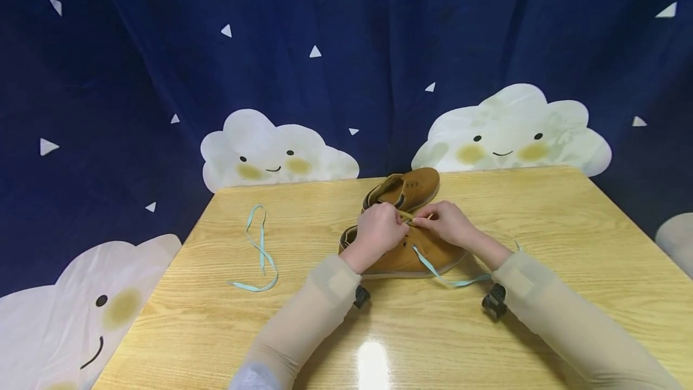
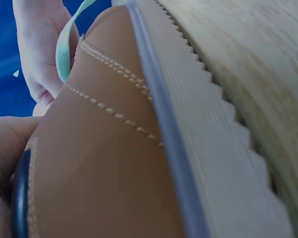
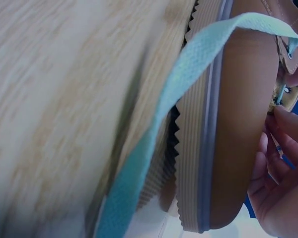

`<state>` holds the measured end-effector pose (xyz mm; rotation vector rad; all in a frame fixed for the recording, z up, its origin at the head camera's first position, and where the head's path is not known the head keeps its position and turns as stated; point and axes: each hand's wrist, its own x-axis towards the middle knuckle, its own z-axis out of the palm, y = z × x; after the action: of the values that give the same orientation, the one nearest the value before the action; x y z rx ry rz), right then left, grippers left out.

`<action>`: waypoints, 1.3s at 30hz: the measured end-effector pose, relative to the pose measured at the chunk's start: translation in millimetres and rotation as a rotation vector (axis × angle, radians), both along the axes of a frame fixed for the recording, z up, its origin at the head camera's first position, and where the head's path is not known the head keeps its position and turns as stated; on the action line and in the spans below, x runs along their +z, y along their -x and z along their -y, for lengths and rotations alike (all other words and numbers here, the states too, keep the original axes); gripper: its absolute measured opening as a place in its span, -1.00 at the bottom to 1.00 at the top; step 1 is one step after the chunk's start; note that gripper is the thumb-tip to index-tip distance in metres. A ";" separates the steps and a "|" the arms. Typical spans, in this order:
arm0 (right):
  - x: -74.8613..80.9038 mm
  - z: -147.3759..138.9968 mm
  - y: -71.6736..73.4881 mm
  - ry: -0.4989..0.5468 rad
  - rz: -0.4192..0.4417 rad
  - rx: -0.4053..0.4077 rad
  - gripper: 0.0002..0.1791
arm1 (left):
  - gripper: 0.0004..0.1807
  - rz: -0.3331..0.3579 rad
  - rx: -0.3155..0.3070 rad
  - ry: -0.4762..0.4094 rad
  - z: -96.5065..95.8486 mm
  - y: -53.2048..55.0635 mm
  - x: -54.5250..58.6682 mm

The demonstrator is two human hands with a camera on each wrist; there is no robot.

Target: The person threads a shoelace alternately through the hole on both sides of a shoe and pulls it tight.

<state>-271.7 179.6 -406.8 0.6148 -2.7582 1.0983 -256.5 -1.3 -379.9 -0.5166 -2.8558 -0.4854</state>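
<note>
Mid-table, on pale wood [image 1: 422, 333]: brown leather shoe [image 1: 435, 248], sole down, toe rightward. Left hand [image 1: 379, 226], fingers curled, grips its upper by the opening, presumably steadying it. Right hand [image 1: 445, 223], finger and thumb closed, pinches the flap edge; whether it also catches the flat pale-teal lace [image 3: 191, 57], cannot tell. Lace trails from an eyelet, toe side. Matching shoe [image 1: 425, 185] behind, probably set aside for working room; loose second lace [image 1: 262, 248] at left.

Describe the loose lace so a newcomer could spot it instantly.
On the wooden table, left of two brown shoes, lies a thin, pale turquoise lace, folded back at its far end. Unlike the matching lace threaded into the nearer shoe, it lies apart from both shoes.
</note>
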 end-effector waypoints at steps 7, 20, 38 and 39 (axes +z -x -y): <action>-0.3 -0.8 -0.2 0.002 -0.018 0.005 -0.91 | -0.65 -0.026 -0.043 -0.010 -1.5 0.5 -4.4; 4.7 -7.5 4.1 0.074 0.144 0.033 -0.79 | -0.68 -0.011 -0.030 -0.040 -2.0 -0.3 -5.5; 12.1 -3.3 26.8 0.145 0.493 -0.046 -0.55 | -0.75 -0.006 -0.050 -0.052 -3.8 0.4 -7.4; 12.1 -3.1 27.3 0.154 0.511 -0.037 -0.54 | -0.75 -0.003 -0.048 -0.053 -3.7 0.3 -7.3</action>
<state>-299.0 182.8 -394.8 0.2906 -3.0262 1.6347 -256.7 2.5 -387.2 -0.5765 -2.8249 -0.5665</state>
